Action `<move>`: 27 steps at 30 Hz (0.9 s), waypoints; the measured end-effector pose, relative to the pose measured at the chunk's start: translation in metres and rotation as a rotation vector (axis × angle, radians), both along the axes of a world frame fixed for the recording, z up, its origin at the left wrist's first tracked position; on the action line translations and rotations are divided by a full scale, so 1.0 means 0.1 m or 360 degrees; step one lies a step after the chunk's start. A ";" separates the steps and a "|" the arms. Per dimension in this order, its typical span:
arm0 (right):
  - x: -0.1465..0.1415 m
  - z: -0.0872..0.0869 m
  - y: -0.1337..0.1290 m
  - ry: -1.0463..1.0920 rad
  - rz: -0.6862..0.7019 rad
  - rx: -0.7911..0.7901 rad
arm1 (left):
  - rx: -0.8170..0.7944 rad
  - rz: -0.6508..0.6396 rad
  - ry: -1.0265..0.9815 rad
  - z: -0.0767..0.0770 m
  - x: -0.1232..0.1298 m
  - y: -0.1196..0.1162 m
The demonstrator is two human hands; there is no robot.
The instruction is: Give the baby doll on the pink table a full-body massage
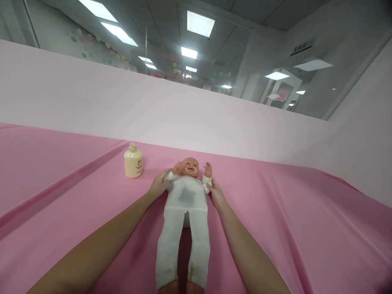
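Doll (186,188) taken as landmark: face-up on the pink cloth (260,196), head toward the white wall (183,118), feet toward the person, partly cut off by the bottom of the view. Lying lengthwise, it probably lets both sides be reached evenly.

Left hand (159,185): at the doll's left-of-view arm, thumb in front, curled about the sleeve; some fingers hidden behind it. Right hand (217,195): at the opposite arm, thumb and fingertips pinching the sleeve near the elbow. Grip judged closed on both sides, light rather than hard; actual pressure cannot be told. Matched holds at the two arms likely keep the torso centred and stop it rolling.

Doll's forearms raised, hands beside its head. White outfit (171,241) covers torso and legs; grey patch at the belly, cause unclear.

Pump bottle (133,164): upright, left of the doll's head, well apart from it and beyond the left hand. Placement presumably keeps it reachable yet clear of both forearms.
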State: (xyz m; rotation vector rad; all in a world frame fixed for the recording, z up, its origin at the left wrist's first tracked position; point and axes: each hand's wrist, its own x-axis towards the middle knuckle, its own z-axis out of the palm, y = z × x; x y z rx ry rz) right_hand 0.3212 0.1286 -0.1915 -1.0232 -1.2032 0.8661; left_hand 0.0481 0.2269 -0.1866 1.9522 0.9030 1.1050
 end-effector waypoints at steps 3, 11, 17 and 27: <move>0.09 -0.09 -0.14 -0.0020 0.0214 -0.0080 | 0.0052 -0.0299 -0.0097 -0.12 -0.12 -0.06; 0.09 -0.08 -0.16 -0.0062 0.0120 -0.0123 | -0.0169 -0.0258 0.0005 -0.11 -0.13 -0.06; 0.01 -0.11 0.12 -0.0573 -0.0529 -0.0210 | -0.0344 0.0400 0.0261 -0.10 0.17 0.19; 0.01 0.07 -0.07 -0.0157 -0.0038 -0.0134 | -0.0314 0.0103 0.0065 -0.03 0.02 0.05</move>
